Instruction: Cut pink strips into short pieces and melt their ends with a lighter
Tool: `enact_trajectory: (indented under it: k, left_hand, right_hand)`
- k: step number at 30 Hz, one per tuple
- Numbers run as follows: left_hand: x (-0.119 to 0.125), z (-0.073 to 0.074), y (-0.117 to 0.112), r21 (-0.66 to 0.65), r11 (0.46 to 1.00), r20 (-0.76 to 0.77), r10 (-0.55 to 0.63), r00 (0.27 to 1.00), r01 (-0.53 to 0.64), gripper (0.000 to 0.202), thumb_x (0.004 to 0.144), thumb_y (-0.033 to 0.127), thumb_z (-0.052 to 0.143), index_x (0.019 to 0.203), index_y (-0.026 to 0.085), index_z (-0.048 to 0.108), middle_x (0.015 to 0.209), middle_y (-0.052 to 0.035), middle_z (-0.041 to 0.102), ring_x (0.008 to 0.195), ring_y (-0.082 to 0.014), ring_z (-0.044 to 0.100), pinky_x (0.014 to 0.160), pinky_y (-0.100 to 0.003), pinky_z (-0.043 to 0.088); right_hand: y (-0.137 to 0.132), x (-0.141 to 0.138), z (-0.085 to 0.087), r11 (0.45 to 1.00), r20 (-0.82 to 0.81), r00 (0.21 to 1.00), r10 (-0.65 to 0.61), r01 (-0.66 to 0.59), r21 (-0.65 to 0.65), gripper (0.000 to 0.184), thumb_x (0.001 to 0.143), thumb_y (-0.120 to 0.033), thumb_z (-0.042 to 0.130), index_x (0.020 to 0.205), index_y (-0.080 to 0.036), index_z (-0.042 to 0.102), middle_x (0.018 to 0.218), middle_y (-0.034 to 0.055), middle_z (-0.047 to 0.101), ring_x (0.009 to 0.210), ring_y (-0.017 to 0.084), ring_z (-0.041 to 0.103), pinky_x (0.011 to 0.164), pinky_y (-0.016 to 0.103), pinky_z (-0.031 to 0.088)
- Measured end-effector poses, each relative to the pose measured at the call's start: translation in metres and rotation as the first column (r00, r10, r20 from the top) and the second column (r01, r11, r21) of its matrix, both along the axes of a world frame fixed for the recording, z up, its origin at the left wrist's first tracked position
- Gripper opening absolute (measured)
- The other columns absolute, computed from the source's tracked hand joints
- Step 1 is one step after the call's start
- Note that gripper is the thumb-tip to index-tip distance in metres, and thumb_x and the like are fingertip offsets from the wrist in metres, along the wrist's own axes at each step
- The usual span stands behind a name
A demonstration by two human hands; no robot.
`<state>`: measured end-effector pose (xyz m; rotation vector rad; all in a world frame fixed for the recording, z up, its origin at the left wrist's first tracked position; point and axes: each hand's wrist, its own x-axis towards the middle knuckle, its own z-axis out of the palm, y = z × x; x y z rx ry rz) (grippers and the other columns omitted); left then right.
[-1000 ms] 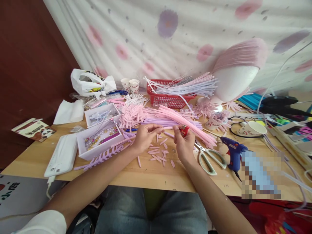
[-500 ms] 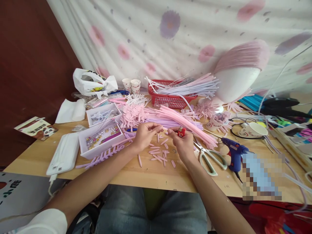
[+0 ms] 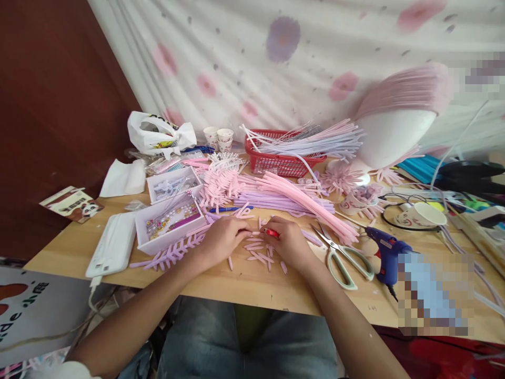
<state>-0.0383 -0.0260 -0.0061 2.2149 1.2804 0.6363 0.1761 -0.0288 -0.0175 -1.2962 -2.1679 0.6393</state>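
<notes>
White plastic bag [image 3: 182, 136] near paper cups [image 3: 224, 139], floral curtain [image 3: 236, 58] behind, white power bank [image 3: 112, 244] nearer.

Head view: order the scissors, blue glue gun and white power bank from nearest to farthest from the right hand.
1. Scissors: just right of the right hand.
2. Blue glue gun: farther right, past the scissors.
3. White power bank: far left, beyond the left hand.

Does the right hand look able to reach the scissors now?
Probably yes: the scissors lie just right of the right hand, handles uncovered, though the red item in that hand may hinder gripping.
</notes>
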Motion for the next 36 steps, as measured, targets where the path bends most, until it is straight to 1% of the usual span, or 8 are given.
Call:
enact_trajectory:
  k: [4,8,12,15,18,23,30,36]
  left_hand:
    - [-0.003,-0.007,-0.012,0.044,0.999,-0.074,-0.014,0.997,0.017,0.018,0.093,0.016,0.062,0.098,0.02,0.079,0.098,-0.005,0.079,0.091,-0.0219,0.071,0.086,-0.032,0.05]
    - [-0.003,-0.012,-0.011,0.096,0.995,-0.094,-0.024,0.995,0.033,0.016,0.092,0.016,0.064,0.096,0.019,0.079,0.096,-0.0058,0.078,0.093,-0.0226,0.07,0.086,-0.033,0.05]
    - [-0.005,-0.018,-0.007,0.122,0.992,-0.111,-0.017,0.994,0.03,0.016,0.094,0.019,0.063,0.093,0.02,0.079,0.093,-0.006,0.078,0.091,-0.0235,0.07,0.085,-0.035,0.051]
    - [-0.008,-0.021,-0.005,0.139,0.99,-0.094,-0.01,0.995,0.023,0.018,0.094,0.019,0.061,0.093,0.021,0.079,0.094,-0.0063,0.078,0.092,-0.0233,0.07,0.086,-0.036,0.051]
    - [-0.008,-0.021,-0.006,0.153,0.988,-0.079,-0.002,0.997,0.014,0.021,0.094,0.016,0.06,0.094,0.021,0.08,0.094,-0.0071,0.078,0.093,-0.0232,0.07,0.087,-0.037,0.052]
    - [-0.005,-0.016,-0.008,0.115,0.993,-0.098,-0.003,0.995,0.014,0.016,0.092,0.018,0.064,0.097,0.019,0.079,0.097,-0.007,0.078,0.095,-0.0249,0.068,0.089,-0.039,0.051]
    - [-0.001,-0.015,-0.006,0.122,0.992,-0.134,0.006,0.991,0.01,0.011,0.089,0.018,0.068,0.091,0.018,0.078,0.089,-0.0069,0.076,0.091,-0.0237,0.067,0.087,-0.037,0.051]
    - [-0.001,-0.019,-0.007,0.13,0.991,-0.131,0.007,0.991,0.01,0.012,0.09,0.019,0.066,0.09,0.016,0.078,0.089,-0.0079,0.075,0.09,-0.0239,0.066,0.086,-0.038,0.051]
  right_hand:
    - [-0.002,-0.005,0.001,1.0,0.068,0.998,0.013,-0.011,-0.021,0.017,0.087,-0.009,0.065,0.073,-0.017,0.07,0.081,0.0046,0.065,0.071,0.015,0.059,0.067,0.025,0.038]
    - [-0.002,-0.005,0.002,0.999,0.132,0.991,-0.01,0.014,-0.031,0.019,0.088,-0.015,0.068,0.069,-0.017,0.068,0.073,0.0038,0.063,0.066,0.016,0.055,0.063,0.025,0.036]
    - [-0.001,-0.002,0.001,0.999,0.11,0.994,0.011,-0.005,-0.054,0.015,0.087,-0.015,0.067,0.073,-0.018,0.072,0.074,0.0041,0.067,0.07,0.017,0.059,0.066,0.026,0.039]
    - [-0.001,0.001,0.001,0.997,0.073,0.997,0.026,-0.02,-0.08,0.015,0.085,-0.014,0.067,0.071,-0.019,0.071,0.077,0.0043,0.07,0.071,0.017,0.061,0.068,0.027,0.041]
    - [0.0,0.004,0.003,0.992,0.041,0.998,0.043,-0.037,-0.121,0.012,0.081,-0.016,0.069,0.07,-0.019,0.071,0.078,0.0037,0.07,0.07,0.017,0.061,0.068,0.027,0.043]
    - [0.003,0.012,0.005,0.987,0.017,1.0,0.005,-0.002,-0.162,0.006,0.078,-0.017,0.07,0.082,-0.02,0.075,0.085,0.0041,0.072,0.076,0.019,0.064,0.072,0.028,0.044]
    - [0.003,0.009,0.001,0.992,0.073,0.997,0.023,-0.014,-0.126,0.011,0.078,-0.016,0.069,0.068,-0.019,0.07,0.076,0.0029,0.068,0.068,0.017,0.06,0.069,0.026,0.042]
    - [0.001,0.006,0.004,0.992,0.095,0.995,0.03,-0.017,-0.129,0.015,0.079,-0.016,0.067,0.065,-0.018,0.067,0.073,0.0028,0.066,0.066,0.016,0.057,0.065,0.027,0.039]
